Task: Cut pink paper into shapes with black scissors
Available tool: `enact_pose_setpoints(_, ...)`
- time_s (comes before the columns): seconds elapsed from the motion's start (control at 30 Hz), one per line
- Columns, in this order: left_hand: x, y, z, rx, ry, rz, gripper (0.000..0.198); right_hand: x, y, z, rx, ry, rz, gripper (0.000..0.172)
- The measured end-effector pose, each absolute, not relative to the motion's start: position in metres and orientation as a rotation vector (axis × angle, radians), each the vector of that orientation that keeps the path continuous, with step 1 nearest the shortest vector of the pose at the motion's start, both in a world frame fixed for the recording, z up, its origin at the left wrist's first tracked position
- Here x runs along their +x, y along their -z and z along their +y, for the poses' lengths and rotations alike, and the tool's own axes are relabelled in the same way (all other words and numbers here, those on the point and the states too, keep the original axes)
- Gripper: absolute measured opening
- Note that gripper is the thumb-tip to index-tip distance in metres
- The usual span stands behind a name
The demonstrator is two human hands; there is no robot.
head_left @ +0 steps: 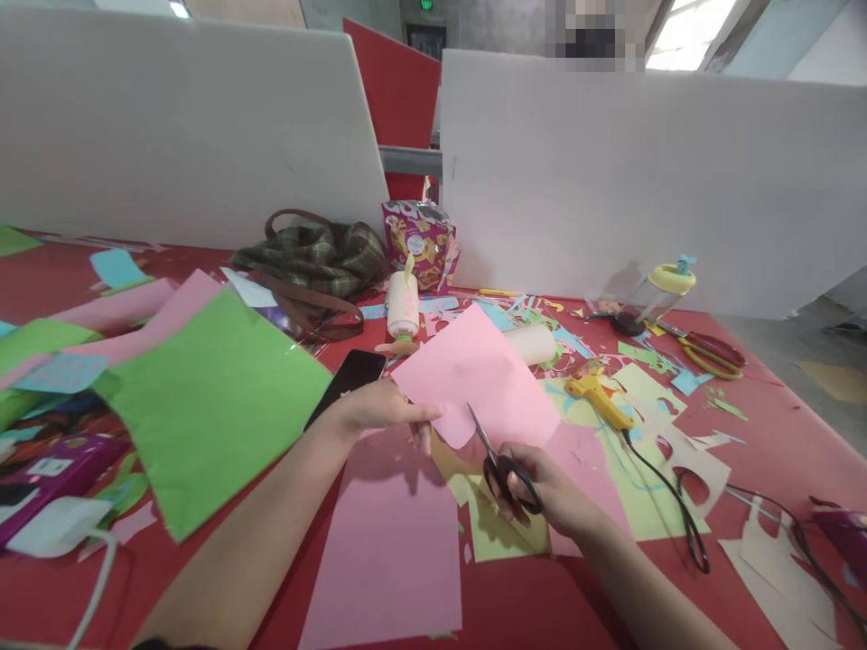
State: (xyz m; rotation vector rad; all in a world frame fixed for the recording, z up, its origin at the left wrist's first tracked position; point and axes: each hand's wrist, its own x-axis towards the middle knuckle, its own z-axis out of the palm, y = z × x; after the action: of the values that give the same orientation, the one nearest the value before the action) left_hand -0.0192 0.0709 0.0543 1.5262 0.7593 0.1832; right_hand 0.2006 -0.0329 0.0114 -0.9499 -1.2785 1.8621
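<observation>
The left hand (379,408) pinches the pink sheet (474,375) by its left edge; the right hand (552,495), clamped on the scissors (499,459) just below, points their blades up-left into the sheet's lower edge.

A green sheet (209,406), a black phone (352,375), a plaid bag (312,257) and a yellow glue gun (596,393) lie on the red table (799,447).

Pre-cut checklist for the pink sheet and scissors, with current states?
1. Left hand pinches pink sheet at its lower left edge: ok.
2. Right hand grips scissors by the handles: ok.
3. Blade tip meets the sheet's lower edge: ok.
4. Left hand apart from the blades: ok, though near.
5. Blades open: cannot tell.
6. Glue gun apart from right hand: ok.
</observation>
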Motion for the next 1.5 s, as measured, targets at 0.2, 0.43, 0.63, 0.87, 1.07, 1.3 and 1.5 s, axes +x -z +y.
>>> enact_pose_setpoints(0.2, -0.023, -0.055, 0.072, 1.549, -0.161, 0.758, 0.026, 0.203, -0.01, -0.033, -0.954, -1.892, -1.284, 0.036)
enact_pose_setpoints(0.43, -0.021, -0.058, 0.072, 1.471, -0.15, 0.742, 0.024, 0.204, -0.008, -0.034, -0.961, -1.906, -1.271, 0.036)
enact_pose_setpoints(0.63, -0.015, -0.055, 0.07, 1.388, -0.135, 0.708, 0.021, 0.201, -0.01, -0.034, -0.92, -1.901, -1.293, 0.039)
enact_pose_setpoints(0.87, -0.015, -0.05, 0.071, 1.379, -0.136, 0.669, 0.021, 0.2, -0.008, -0.035, -0.929, -1.894, -1.279, 0.034)
enact_pose_setpoints(1.07, -0.016, -0.05, 0.071, 1.347, -0.169, 0.664, 0.021, 0.199, -0.011, -0.036, -0.981, -1.896, -1.242, 0.034)
enact_pose_setpoints(1.3, -0.019, -0.047, 0.074, 1.36, -0.152, 0.665, 0.023, 0.199, -0.012, -0.035, -1.013, -1.892, -1.248, 0.033)
enact_pose_setpoints(1.5, -0.02, -0.045, 0.076, 1.349, -0.146, 0.621, 0.019, 0.199, -0.01, -0.035, -1.028, -1.884, -1.225, 0.032)
